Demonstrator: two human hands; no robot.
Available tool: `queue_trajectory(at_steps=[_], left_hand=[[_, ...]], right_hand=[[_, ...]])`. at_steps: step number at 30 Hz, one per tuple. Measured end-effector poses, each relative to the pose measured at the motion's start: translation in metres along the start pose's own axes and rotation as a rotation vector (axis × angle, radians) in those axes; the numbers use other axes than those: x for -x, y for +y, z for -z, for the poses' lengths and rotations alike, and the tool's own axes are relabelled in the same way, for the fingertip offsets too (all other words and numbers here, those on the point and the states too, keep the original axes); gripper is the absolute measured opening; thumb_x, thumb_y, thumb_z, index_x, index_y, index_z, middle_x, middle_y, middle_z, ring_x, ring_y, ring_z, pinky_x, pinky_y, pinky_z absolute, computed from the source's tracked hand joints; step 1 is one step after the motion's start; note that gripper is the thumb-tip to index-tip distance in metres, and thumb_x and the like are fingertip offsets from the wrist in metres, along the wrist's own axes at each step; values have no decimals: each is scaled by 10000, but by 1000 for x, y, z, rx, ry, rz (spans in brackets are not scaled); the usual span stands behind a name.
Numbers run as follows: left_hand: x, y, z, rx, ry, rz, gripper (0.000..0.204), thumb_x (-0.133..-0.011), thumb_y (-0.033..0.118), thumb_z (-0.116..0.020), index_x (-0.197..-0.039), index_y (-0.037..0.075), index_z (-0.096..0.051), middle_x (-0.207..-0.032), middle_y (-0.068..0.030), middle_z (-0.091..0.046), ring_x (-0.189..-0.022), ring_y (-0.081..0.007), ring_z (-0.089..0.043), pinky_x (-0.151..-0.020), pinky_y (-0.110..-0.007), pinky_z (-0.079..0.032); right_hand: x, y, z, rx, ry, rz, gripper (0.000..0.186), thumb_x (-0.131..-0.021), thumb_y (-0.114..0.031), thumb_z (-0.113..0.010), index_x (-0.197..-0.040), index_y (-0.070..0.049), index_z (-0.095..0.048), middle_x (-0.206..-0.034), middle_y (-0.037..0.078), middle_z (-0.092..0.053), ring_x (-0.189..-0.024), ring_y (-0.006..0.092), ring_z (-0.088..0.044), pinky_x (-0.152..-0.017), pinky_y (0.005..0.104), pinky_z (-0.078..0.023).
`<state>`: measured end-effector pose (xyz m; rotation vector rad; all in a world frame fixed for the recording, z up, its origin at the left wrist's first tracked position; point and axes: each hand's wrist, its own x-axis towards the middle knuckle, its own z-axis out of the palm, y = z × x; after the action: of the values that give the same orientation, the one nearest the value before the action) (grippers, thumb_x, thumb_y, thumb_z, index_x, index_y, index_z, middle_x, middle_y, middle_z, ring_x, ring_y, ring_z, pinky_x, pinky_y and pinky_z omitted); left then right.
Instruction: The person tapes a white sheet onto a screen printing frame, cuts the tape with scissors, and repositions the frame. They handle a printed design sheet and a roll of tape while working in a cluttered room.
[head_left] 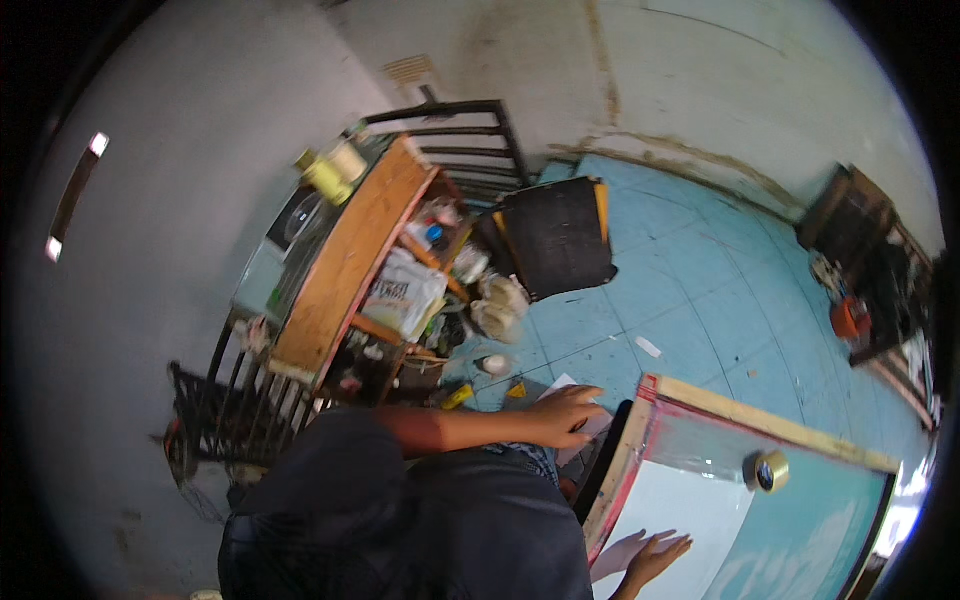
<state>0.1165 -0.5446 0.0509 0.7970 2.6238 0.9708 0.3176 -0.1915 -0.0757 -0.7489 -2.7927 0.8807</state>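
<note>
And RH open, fingers spread over white sheet, inside wood frame's L side; tape roll by sheet's R edge. LH just outside frame, grip can't tell; blue floor stretches wide past far edge.

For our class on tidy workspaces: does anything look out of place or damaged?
Yes: a white scrap lies loose on the floor, and brown stains streak the wall, so the room looks littered and worn.

Left hand beside wooden frame, right hand over white sheet
</note>
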Motion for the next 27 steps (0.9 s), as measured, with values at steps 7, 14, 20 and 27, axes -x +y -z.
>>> queue_trajectory(at_steps=[7,14,20,27], left_hand=[[153,-120,-11,89,82,576,454,-804,272,-703,-1158,15,-583,-1297,-197,-510,-1209,-357,-496,-1000,-414,-412],[250,-248,2,322,-107,991,663,-880,472,-642,-1335,8,-510,-1150,-157,-619,-1011,-284,-598,-830,-402,-479],[343,-358,28,272,-558,1068,519,-887,412,-633,-1236,32,-578,-1067,-171,-640,-936,-296,-617,-793,-400,-476],[188,-500,149,-106,-539,721,420,-884,340,-635,-1164,27,-609,-1120,-218,-636,-987,-351,-617,-839,-429,-464]], right_hand=[[-26,-23,11,64,101,246,636,-921,-313,-601,-1383,70,-390,-1415,345,-348,-1320,471,-347,-1090,512,-308],[-94,-140,16,-95,81,189,703,-873,-117,-656,-1460,20,-295,-1515,220,-304,-1422,348,-251,-1167,423,-189],[-106,-320,-12,-109,-169,139,676,-812,-132,-700,-1402,-20,-391,-1488,255,-312,-1401,407,-267,-1141,443,-255],[-35,-365,-86,-169,-289,189,656,-812,-130,-692,-1395,-38,-406,-1495,235,-303,-1399,401,-275,-1135,435,-274]])
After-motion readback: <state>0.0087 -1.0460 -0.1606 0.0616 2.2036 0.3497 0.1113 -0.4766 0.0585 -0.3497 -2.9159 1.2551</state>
